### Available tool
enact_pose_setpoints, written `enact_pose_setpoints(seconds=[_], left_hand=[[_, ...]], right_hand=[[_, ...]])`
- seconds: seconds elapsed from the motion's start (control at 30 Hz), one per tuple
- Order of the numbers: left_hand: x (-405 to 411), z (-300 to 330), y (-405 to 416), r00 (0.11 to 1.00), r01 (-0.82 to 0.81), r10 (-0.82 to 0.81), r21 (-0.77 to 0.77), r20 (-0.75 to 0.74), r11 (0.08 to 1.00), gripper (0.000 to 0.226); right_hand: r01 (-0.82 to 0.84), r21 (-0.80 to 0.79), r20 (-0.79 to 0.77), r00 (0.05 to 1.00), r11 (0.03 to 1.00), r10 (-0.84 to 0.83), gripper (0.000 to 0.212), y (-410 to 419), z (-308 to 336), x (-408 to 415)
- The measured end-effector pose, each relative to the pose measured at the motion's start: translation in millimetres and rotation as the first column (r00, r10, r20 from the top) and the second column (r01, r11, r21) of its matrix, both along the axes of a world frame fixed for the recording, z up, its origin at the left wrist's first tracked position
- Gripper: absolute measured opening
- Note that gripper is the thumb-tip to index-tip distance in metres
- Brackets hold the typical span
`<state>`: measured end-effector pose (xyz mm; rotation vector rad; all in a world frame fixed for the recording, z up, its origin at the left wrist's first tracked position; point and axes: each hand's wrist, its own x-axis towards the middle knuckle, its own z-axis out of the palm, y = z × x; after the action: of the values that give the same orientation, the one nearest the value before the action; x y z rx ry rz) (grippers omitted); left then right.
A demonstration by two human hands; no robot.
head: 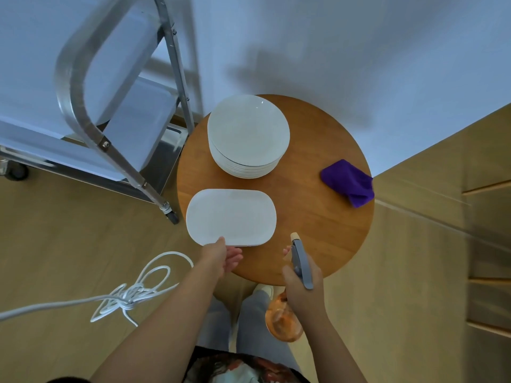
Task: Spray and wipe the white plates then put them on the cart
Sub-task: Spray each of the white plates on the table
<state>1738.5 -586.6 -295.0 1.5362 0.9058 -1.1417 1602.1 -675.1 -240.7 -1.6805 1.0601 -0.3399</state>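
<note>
A white oblong plate [231, 217] lies at the near left of the round wooden table [318, 217]. My left hand [224, 257] holds its near edge, thumb on top and fingers underneath. Behind it stands a stack of several round white plates [248, 135]. My right hand [302, 286] grips a spray bottle [300, 261] with a grey trigger head and an orange body, its nozzle pointing toward the oblong plate. A purple cloth [349, 182] lies crumpled at the table's right edge. The steel cart [83, 111] stands to the left.
A tangled white cable [132, 294] lies on the wooden floor at the left. A white wall runs behind the table. Wooden cabinet fronts [484, 244] are at the right. My legs and a shoe show below the table's near edge.
</note>
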Motion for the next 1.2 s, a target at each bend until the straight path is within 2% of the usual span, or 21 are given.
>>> enact_pose_setpoints(seconds=[0.1,0.2,0.37,0.5,0.7,0.87,0.93,1.03,1.13,1.2], left_hand=[[0,5,-14,0.983,0.165,-0.169,0.058,0.071,0.985,0.044],[6,17,-38,0.963,0.221,-0.224,0.03,0.151,0.975,0.035],[47,35,-73,0.933,0.096,-0.092,0.008,0.348,0.995,0.022],[90,36,-88,0.862,0.021,-0.067,0.097,0.502,0.995,0.022],[140,22,-102,0.865,0.07,-0.203,0.289,0.459,0.955,0.04],[154,8,-100,0.802,0.209,-0.416,0.451,0.429,0.868,0.029],[153,7,-99,0.77,0.212,-0.45,0.484,0.452,0.849,0.029],[149,6,-99,0.75,0.101,-0.351,0.427,0.561,0.899,0.03],[147,9,-100,0.76,-0.027,-0.124,0.221,0.639,0.975,0.028],[149,14,-99,0.773,-0.133,0.034,0.11,0.633,0.985,0.025]], right_hand=[[-0.002,0.011,0.005,1.0,1.0,0.002,0.035,-7,0,2],[-0.015,0.005,0.002,1.0,1.0,0.015,0.013,-19,0,9],[-0.054,0.034,-0.06,0.997,0.998,0.056,0.024,-50,1,35],[-0.178,0.02,0.012,0.984,0.984,0.178,0.031,-79,8,65],[-0.363,0.023,0.056,0.931,0.931,0.361,0.033,-116,9,112],[-0.43,-0.038,0.039,0.902,0.902,0.431,0.036,-135,7,141],[-0.446,-0.049,0.021,0.894,0.894,0.447,0.036,-139,6,148],[-0.42,-0.046,0.0,0.908,0.907,0.42,0.033,-140,8,158],[-0.394,-0.044,-0.021,0.919,0.918,0.394,0.03,-134,8,164],[-0.362,-0.015,-0.043,0.932,0.932,0.361,0.028,-131,9,168]])
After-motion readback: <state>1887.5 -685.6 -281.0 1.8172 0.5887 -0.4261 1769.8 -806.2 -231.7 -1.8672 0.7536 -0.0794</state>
